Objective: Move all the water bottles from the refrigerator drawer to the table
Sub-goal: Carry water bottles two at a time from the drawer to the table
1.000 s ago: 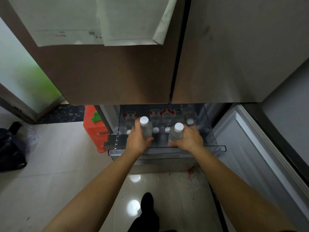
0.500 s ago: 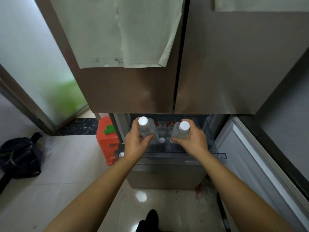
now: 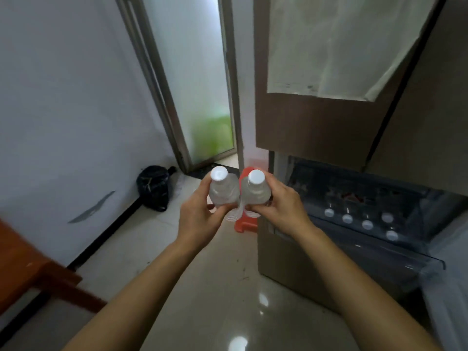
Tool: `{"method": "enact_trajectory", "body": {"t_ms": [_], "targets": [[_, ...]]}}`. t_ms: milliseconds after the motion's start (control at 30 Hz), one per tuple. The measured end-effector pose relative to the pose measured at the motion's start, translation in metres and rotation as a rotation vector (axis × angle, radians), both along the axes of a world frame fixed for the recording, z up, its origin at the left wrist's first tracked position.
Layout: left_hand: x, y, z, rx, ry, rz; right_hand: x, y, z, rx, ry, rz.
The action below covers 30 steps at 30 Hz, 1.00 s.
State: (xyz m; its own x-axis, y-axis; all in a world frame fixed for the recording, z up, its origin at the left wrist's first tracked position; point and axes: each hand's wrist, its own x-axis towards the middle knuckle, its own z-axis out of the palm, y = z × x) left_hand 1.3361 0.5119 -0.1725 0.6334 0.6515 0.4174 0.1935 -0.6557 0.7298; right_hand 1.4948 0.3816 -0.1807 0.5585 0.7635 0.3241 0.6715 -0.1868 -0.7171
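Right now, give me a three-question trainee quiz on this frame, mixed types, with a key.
1. True or false: the left hand and right hand each grip one bottle.
2. How many white caps show in the open drawer?
3. The wooden table lies at: A) lower left B) upper right C) behind the fridge.

Key: 1 true; 2 five; 3 A.

clear plastic is seen in the two bottles (image 3: pixel 224 192) at centre; glossy tiles (image 3: pixel 202 287) cover the floor, and reddish wood (image 3: pixel 27 269) shows lower left.
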Motion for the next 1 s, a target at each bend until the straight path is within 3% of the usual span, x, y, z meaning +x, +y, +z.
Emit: {"method": "enact_trajectory", "body": {"t_ms": [233, 667, 1000], "targets": [[-0.179, 0.08, -0.001, -0.02, -0.01, 0.265, -0.139, 0.116, -0.005, -0.011, 0.024, 0.247], [-0.581, 0.209, -0.015, 0.006, 0.072, 0.806, -0.506, 0.338, -0.026, -0.033, 0.023, 0.588], [-0.748, 0.303, -0.034, -0.105, 0.014, 1.142, -0.662, 0.49, -0.046, -0.081, -0.064, 0.829]]}}
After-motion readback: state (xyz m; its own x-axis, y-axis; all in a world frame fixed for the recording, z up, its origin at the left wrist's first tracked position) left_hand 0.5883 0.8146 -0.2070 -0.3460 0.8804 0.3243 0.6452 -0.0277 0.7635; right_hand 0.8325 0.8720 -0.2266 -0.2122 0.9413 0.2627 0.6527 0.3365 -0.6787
